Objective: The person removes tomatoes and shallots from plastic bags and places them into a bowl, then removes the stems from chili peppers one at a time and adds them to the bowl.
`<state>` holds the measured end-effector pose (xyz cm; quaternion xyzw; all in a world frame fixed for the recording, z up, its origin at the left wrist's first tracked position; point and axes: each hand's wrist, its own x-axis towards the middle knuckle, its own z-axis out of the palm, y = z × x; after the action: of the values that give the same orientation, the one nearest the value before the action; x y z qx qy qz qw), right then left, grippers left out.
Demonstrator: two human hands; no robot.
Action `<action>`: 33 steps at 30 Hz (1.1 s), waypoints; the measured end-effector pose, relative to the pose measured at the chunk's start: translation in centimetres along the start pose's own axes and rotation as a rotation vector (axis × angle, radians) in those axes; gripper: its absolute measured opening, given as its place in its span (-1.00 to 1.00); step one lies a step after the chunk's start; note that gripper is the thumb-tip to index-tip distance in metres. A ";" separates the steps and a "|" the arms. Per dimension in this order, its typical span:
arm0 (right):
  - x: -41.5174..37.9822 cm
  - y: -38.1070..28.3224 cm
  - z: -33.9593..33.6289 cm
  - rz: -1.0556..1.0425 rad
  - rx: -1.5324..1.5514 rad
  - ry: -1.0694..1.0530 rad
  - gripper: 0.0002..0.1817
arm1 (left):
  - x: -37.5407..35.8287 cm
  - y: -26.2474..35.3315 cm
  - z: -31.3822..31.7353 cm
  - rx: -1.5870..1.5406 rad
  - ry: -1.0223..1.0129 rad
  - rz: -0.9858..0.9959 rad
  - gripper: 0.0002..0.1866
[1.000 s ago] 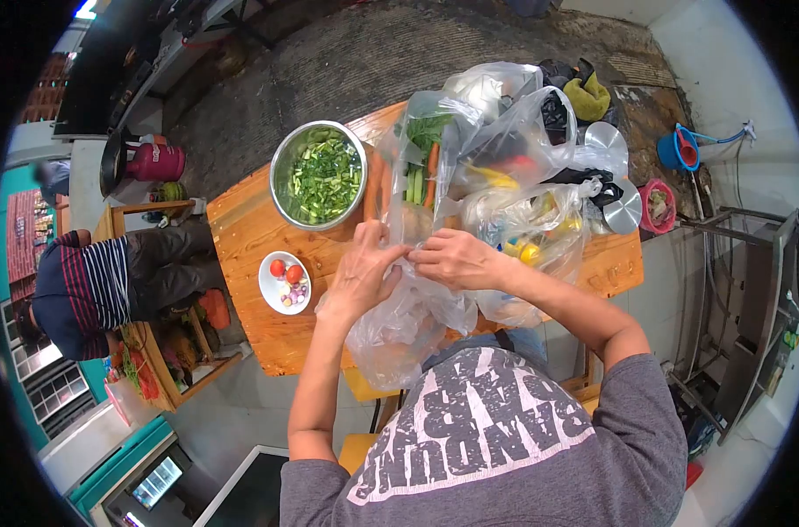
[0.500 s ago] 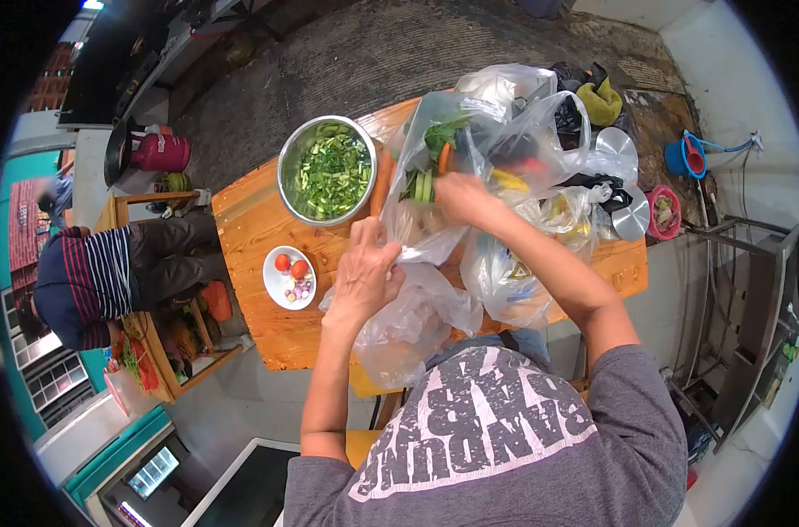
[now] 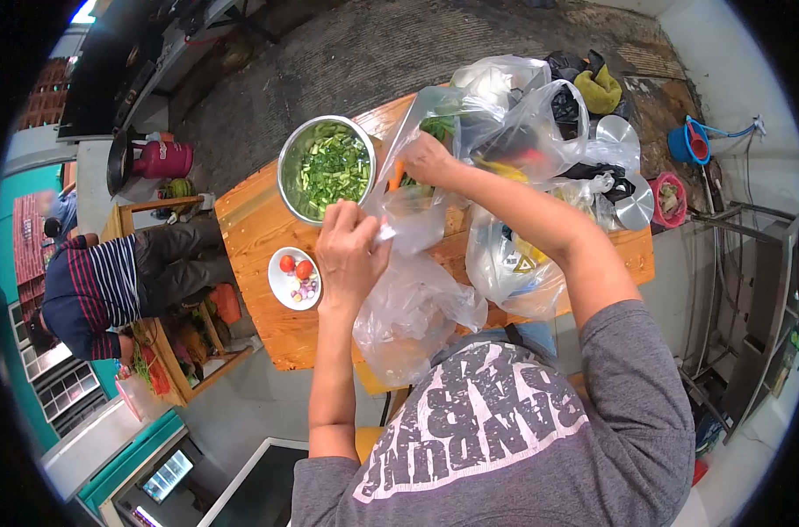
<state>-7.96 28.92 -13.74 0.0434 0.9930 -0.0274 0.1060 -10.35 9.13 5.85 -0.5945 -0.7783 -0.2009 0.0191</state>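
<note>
My left hand (image 3: 351,248) is closed on the edge of a clear plastic bag (image 3: 413,227), beside the metal bowl. Inside the bag's mouth, my right hand (image 3: 428,161) has its fingers curled around an orange carrot (image 3: 397,176), mostly covered by plastic and fingers. Green leafy vegetables (image 3: 438,128) show through the plastic beyond that hand. The metal bowl (image 3: 371,158) holds chopped green vegetables (image 3: 331,171). Nearer on the left, a small white bowl (image 3: 277,287) contains tomatoes (image 3: 304,270) and peeled shallots (image 3: 303,292).
More plastic bags (image 3: 514,255) crowd the right side of the wooden table (image 3: 255,233). Round metal lids (image 3: 635,206) lie at its right end. Another person (image 3: 92,281) bends over a wooden shelf (image 3: 167,360) at left. A pink gas cylinder (image 3: 167,159) stands behind.
My right hand has moved left and farther from me inside the bag. My left hand has shifted slightly left and up, pulling the bag's edge with it.
</note>
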 end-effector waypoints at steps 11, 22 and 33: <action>1.1 -0.1 -1.8 -0.007 -0.086 0.001 -0.73 | 0.6 0.8 0.0 0.101 -0.028 -0.202 -0.44; 5.6 0.0 -4.0 0.124 -0.129 -0.255 -0.77 | -1.2 3.4 -0.1 -0.039 -0.032 -0.110 -0.49; 5.7 0.9 -4.1 0.135 -0.030 -0.237 -0.79 | -1.6 3.3 -0.1 -0.058 -0.009 -0.186 -0.54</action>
<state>-14.28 30.53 -11.00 0.1052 0.9687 -0.0103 0.2247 -6.85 8.34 6.43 -0.5209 -0.8241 -0.2217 -0.0207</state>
